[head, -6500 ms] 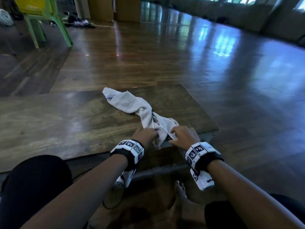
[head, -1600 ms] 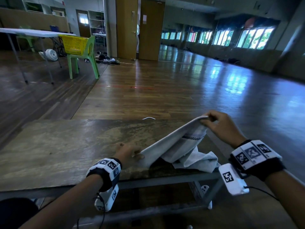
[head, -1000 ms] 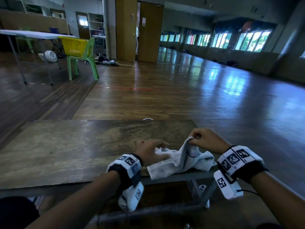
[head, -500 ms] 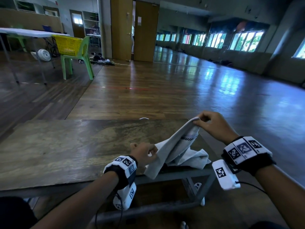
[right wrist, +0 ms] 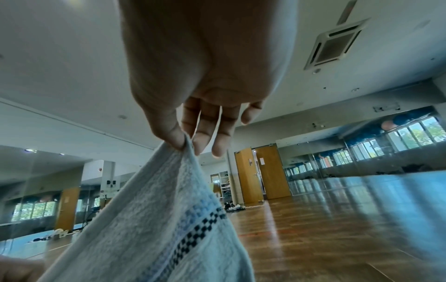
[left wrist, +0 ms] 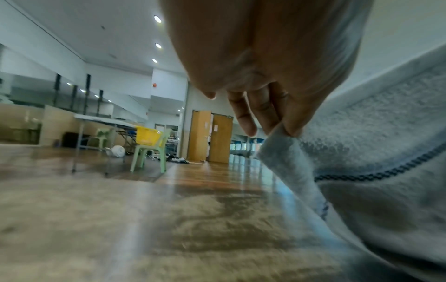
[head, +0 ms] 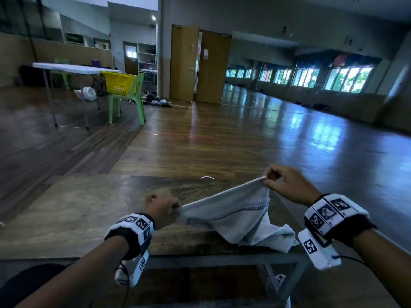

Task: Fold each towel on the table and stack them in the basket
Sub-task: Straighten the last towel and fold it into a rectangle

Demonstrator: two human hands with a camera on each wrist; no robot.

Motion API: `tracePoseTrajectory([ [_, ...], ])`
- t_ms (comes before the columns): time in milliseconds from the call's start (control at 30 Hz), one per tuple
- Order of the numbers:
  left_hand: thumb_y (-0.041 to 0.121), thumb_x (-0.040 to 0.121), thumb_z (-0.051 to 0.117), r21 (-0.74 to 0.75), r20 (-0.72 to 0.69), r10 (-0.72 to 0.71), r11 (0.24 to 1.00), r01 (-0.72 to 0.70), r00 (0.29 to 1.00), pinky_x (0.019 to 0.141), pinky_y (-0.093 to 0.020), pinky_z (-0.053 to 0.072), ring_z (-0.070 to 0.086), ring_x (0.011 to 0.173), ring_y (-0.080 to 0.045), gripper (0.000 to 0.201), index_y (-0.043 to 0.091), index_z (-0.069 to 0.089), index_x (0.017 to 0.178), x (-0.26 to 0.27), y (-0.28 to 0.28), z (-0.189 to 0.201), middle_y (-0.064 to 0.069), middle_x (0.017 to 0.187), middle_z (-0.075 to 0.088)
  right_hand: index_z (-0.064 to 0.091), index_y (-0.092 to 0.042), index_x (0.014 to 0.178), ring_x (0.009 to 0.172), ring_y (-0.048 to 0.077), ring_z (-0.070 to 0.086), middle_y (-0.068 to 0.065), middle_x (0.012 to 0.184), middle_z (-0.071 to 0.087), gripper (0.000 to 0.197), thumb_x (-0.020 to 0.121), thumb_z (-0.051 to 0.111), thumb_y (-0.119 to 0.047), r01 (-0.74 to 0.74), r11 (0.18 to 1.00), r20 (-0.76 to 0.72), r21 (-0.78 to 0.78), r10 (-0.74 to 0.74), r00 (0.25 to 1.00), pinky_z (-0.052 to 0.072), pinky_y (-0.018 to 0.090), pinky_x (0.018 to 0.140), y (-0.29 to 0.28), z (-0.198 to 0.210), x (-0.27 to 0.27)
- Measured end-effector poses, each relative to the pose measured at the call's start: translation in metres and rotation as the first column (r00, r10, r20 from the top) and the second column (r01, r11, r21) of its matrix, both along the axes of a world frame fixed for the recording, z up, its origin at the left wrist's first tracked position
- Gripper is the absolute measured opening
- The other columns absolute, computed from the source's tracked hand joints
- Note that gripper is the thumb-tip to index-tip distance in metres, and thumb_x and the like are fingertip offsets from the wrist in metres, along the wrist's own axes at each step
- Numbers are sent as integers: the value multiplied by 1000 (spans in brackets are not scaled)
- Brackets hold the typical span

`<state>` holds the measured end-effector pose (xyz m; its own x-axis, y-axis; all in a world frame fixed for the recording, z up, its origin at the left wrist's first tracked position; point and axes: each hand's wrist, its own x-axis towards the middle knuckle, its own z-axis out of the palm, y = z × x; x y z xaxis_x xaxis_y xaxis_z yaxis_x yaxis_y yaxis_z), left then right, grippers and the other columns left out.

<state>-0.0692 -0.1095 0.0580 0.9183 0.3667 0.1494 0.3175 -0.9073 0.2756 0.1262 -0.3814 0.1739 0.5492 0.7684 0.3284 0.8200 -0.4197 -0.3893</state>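
Head view first: the left hand (head: 163, 210) is balled into a fist low over the table (head: 73, 210), clamping one corner of the towel (head: 233, 215). The left wrist view backs that up, with thumb and fingers (left wrist: 270, 112) nipping a narrow tab of terry. The right hand (head: 287, 185) sits at about 2 o'clock from the left, raised higher, pinching the opposite corner between thumb and forefinger, other fingers loose. So both hands are closed on cloth, top edge stretched fairly taut between them.

Moving outward, the rest of the towel sags down and bunches in a heap at the near right corner of the table, around 5 o'clock from the left hand, and part of it looks like it's hanging past the edge, though it's hard to be sure from this angle. A yellow basket (head: 119, 82) sits on a green chair (head: 130, 101) way off at 11 o'clock, well apart from the table. I'd guess that's the drop-off.

What could go wrong: both grips are tiny pinches, so a quick shake might pop a corner free. And with the bunched part at the edge, its weight could drag the whole thing to the floor, or the fold lands crooked because the lower corners are tangled.
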Motion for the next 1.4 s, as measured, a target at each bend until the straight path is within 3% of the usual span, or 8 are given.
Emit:
tracePoseTrajectory([
  [233,26,90,40,263,121,153,948,-180,981,80,-34,14,46,108,-15,20,27,58,99,-58,43,76,10,103,58,49,-27,70,69,11,57,-5,70,58,22,82,63,-13,-89,996,102,-1,89,991,39,26,67,27,58,-25],
  [333,23,91,45,280,262,139,936,-213,955,86,-34,23,48,107,-22,17,22,59,101,-77,54,132,2,104,60,47,-23,69,63,9,51,-5,67,54,22,81,62,-12,-99,994,142,38,93,986,37,26,64,36,93,-32],
  [533,18,95,40,356,427,109,892,-278,898,72,-30,22,46,80,-17,14,26,41,85,-108,42,244,2,85,50,45,-17,69,62,18,47,5,69,52,23,81,61,-6,-94,983,214,159,58,975,35,28,57,39,166,-46],
  [667,13,93,49,334,450,61,914,-231,891,71,-30,42,52,79,-19,14,25,47,84,-132,32,292,-3,90,59,52,-8,78,67,23,50,11,77,57,11,81,62,-6,-81,975,274,205,23,961,36,28,57,27,204,-56],
  [733,10,92,51,386,459,34,892,-234,888,66,-22,39,49,79,-17,13,21,50,85,-143,24,312,-1,87,55,52,-13,77,69,25,52,10,77,57,13,81,62,-6,-107,968,286,227,39,957,39,31,59,21,218,-62],
  [833,5,89,55,420,508,-4,874,-244,861,63,-25,42,52,74,-20,14,18,53,82,-160,14,339,-5,84,60,50,-21,75,67,21,51,6,75,57,21,80,63,-5,-144,952,306,271,56,950,39,30,59,14,238,-76],
  [1167,21,91,55,392,602,-35,883,-258,797,71,-31,45,58,78,-24,13,9,61,92,-181,26,398,-5,85,61,50,-18,71,64,22,49,5,70,55,21,84,60,-5,-204,902,340,382,68,938,38,30,58,7,295,-97],
  [1400,21,93,52,361,490,42,899,-247,871,76,-36,50,56,80,-22,9,15,58,90,-144,68,407,-7,89,60,52,-19,72,63,19,48,4,71,55,21,85,61,-5,-183,908,283,376,75,956,39,28,58,52,297,-59],
])
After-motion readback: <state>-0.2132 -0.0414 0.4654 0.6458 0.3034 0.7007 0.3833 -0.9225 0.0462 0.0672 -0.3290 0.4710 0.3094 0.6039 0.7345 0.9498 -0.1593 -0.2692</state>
